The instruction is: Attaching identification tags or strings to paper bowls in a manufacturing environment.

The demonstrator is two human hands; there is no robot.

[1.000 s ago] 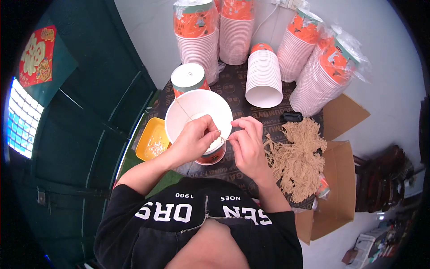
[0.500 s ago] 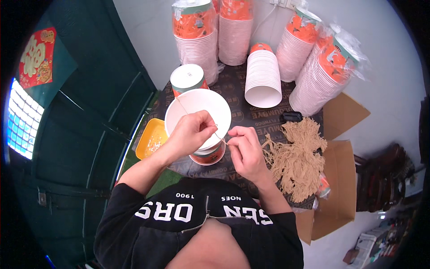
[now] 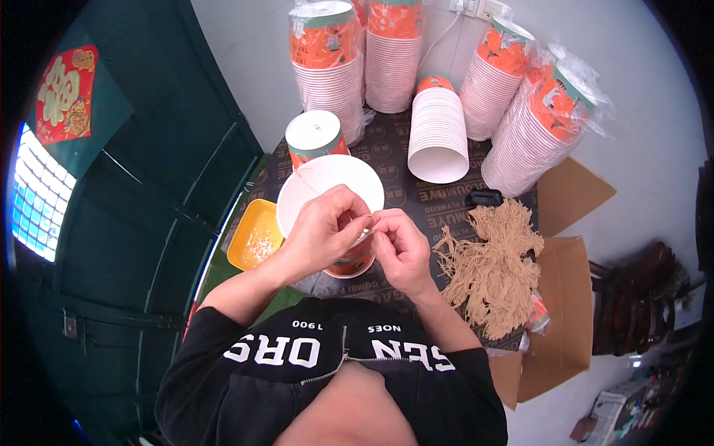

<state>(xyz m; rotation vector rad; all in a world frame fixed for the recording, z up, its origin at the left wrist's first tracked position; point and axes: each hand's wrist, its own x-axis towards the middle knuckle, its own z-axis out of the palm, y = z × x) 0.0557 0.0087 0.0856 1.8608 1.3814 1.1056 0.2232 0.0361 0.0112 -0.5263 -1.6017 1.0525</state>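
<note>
A white-lined paper bucket (image 3: 342, 172) sits in front of me with its open top toward me, on an orange and green printed bucket (image 3: 349, 262). A thin beige cord (image 3: 303, 177) runs from its far-left rim across the opening to my fingers. My left hand (image 3: 327, 227) is closed, pinching the cord over the near rim. My right hand (image 3: 401, 249) is also closed, its fingertips meeting the left ones at the cord's end. A tiny pale piece (image 3: 366, 231) shows between the fingertips; its kind is too small to tell.
Left of the bucket is a yellow tray (image 3: 242, 241) with small clear bits. An upturned bucket (image 3: 316, 134) stands behind. A beige cord pile (image 3: 491, 267) lies right, near a black object (image 3: 485, 197) and cardboard box (image 3: 565, 320). Tall bucket stacks (image 3: 390, 74) line the wall.
My right hand has moved left and up, closing the gap to my left hand. Both sets of fingertips now meet at the cord. The bucket has shifted slightly toward me.
</note>
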